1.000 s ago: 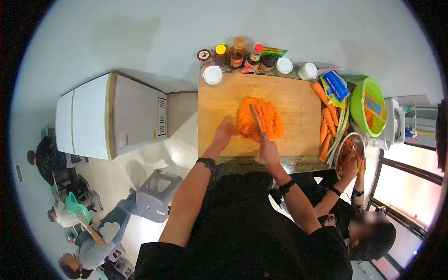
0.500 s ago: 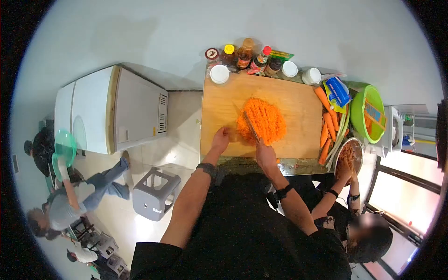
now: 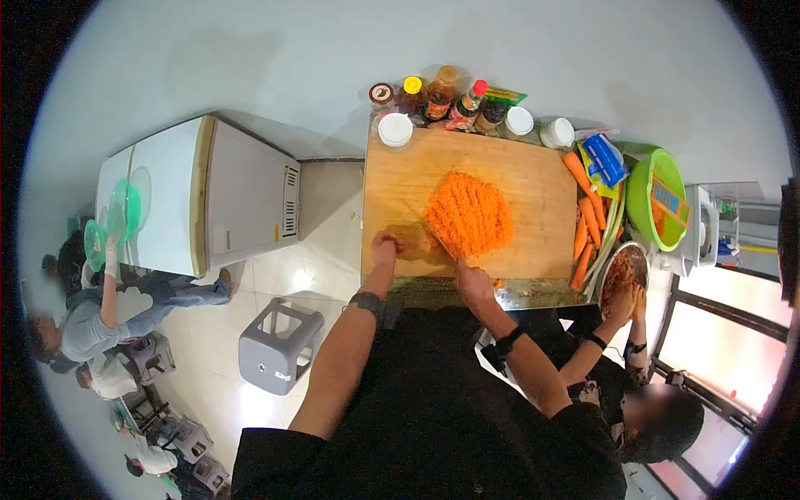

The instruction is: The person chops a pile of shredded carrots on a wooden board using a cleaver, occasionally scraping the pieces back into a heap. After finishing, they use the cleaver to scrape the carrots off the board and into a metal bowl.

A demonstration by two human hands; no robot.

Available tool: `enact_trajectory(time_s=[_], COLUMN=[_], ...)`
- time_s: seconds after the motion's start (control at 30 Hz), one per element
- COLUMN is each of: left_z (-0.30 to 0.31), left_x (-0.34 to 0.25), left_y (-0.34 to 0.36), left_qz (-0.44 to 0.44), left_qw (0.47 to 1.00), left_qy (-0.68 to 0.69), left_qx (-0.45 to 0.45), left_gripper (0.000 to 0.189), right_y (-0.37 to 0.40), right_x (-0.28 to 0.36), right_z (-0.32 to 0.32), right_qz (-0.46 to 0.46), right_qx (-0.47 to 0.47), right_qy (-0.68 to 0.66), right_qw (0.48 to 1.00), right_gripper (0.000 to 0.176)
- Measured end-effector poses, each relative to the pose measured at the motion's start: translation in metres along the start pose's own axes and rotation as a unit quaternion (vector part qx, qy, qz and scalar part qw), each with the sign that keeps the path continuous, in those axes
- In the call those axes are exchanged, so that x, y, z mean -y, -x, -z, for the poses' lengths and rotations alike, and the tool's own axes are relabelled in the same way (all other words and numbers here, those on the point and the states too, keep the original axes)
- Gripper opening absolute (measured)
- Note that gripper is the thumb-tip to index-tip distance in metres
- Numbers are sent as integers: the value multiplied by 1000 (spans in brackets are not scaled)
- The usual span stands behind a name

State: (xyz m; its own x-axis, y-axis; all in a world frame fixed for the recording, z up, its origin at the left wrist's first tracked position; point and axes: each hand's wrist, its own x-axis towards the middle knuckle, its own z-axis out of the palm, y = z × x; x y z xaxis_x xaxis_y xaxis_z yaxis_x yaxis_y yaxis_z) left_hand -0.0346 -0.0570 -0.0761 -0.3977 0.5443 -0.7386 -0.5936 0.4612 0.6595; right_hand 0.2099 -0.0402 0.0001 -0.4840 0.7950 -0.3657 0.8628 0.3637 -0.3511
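A mound of finely chopped carrot [image 3: 471, 212] lies in the middle of the wooden cutting board [image 3: 396, 187]. My right hand [image 3: 474, 284] is wrapped round the handle of a knife [image 3: 444, 245], whose thin-looking blade touches the lower left side of the mound. Over the board's front left part is my left hand [image 3: 387, 247], fingers curled in, apart from the carrot and with nothing visible in them.
Jars and sauce bottles [image 3: 442, 96] line the back edge. Whole carrots [image 3: 590, 218], green stalks [image 3: 612, 223] and a green basin [image 3: 654, 200] stand right. A co-worker's hands [image 3: 625, 304] are in a metal bowl [image 3: 623, 258]. A stool [image 3: 279, 346] and white appliance [image 3: 242, 192] are left.
The knife blade has swung from the mound's upper left down to its lower left edge. My left hand has moved slightly left and down. The person at far left has shifted with green bowls.
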Motion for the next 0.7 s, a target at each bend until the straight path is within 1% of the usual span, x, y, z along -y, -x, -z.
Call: enact_trajectory(time_s=[0.07,0.1,0.17,0.27,0.3,0.37,0.4,0.47,0.5,0.57,0.6,0.67,0.7], left_z=[8,10,19,10,9,13,13,12,14,17,16,13,11], left_x=[-6,-7,0,-14,-9,0,-2,-2,-3,-2,-2,0,-2], left_y=[5,2,1,14,11,-3,-1,4,5,7,6,4,6], left_qz=[24,21,28,19,20,20,18,-17,-18,-12,-13,-8,-9], left_qw=[1000,1000,998,999,999,999,999,998,998,996,996,993,993], left_qy=[18,17,53,33,31,30,27,33,35,52,51,109,108], left_qx=[8,6,34,8,10,23,24,42,40,68,69,51,53], left_gripper=[19,19,20,23,23,22,22,21,21,21,21,21,21], right_y=[-2,-3,6,5,5,0,-1,-3,-4,-5,-5,-3,-2], right_x=[-10,-10,-4,-6,-8,-9,-11,-18,-23,-33,-33,-27,-21], right_z=[-4,2,16,-5,-6,-6,-3,3,6,12,9,1,-1], right_qz=[27,30,12,41,38,51,50,-37,-35,3,3,28,27], right_qx=[-29,-30,18,6,5,59,56,39,39,-17,-18,-5,-7], right_qy=[-11,-13,-6,7,6,24,22,-12,-11,-40,-40,-49,-48], right_qw=[999,999,1000,999,999,997,997,998,999,999,999,998,998], right_gripper=[24,24,26,26,26,28,28,27,27,31,31,33,33])
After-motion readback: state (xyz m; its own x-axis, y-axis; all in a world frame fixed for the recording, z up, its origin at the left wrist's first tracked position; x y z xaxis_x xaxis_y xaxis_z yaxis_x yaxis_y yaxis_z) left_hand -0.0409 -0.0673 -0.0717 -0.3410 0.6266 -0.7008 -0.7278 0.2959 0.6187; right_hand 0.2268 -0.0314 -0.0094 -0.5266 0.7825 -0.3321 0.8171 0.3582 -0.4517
